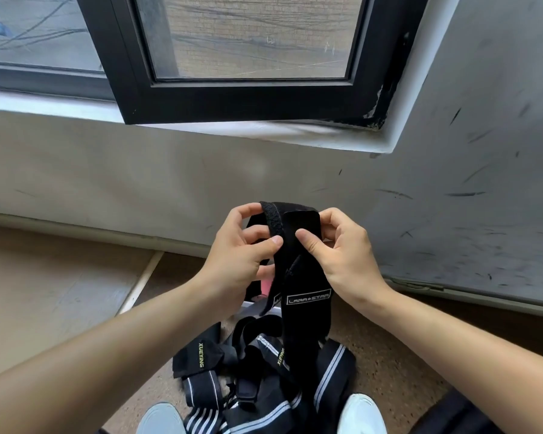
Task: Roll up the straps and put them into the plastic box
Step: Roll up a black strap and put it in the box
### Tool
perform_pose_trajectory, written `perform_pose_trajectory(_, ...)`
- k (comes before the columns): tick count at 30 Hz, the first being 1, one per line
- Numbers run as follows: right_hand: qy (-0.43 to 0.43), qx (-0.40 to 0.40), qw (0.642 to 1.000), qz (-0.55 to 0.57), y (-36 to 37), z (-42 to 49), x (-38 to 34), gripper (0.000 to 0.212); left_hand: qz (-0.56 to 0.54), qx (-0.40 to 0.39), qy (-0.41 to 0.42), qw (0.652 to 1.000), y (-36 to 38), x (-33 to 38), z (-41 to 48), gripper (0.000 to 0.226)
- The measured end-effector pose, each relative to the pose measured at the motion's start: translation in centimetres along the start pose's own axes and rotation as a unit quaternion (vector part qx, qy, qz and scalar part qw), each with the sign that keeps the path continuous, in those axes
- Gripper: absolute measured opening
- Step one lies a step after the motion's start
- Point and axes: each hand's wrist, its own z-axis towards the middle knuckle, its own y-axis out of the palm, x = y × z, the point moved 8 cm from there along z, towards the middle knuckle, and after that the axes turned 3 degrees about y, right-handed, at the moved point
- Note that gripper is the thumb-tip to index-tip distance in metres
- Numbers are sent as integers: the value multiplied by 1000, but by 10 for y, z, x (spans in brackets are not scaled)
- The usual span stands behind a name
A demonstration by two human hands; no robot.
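Note:
I hold a black strap (304,296) with a white logo patch up in front of me, its top end folded over. My left hand (242,249) pinches the folded end from the left, thumb on the front. My right hand (339,249) pinches the same end from the right. The strap's tail hangs down to a heap of black straps with grey and white stripes (264,371) on the floor. Behind my left hand a bit of a clear plastic box (254,303) with something pink inside shows, mostly hidden.
A scuffed white wall (452,198) and a black-framed window (239,95) rise straight ahead. Brown floor tiles (60,277) spread to the left. My two white shoes (362,415) sit at the bottom edge beside the heap.

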Motion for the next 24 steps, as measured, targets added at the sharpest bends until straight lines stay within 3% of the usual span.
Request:
perform_pose_trajectory(9,68,83,992,-71,-15,0,11,40,-25,3,11,1000,0,-1,1,48)
perform_pose_trajectory(15,127,36,974,183,-5,0,14,13,16,-2,9,1000,6,2,-1,47)
perform_pose_trajectory(24,113,-7,976,184,9,-3,11,14,53,79,-7,995,-1,3,-4,58)
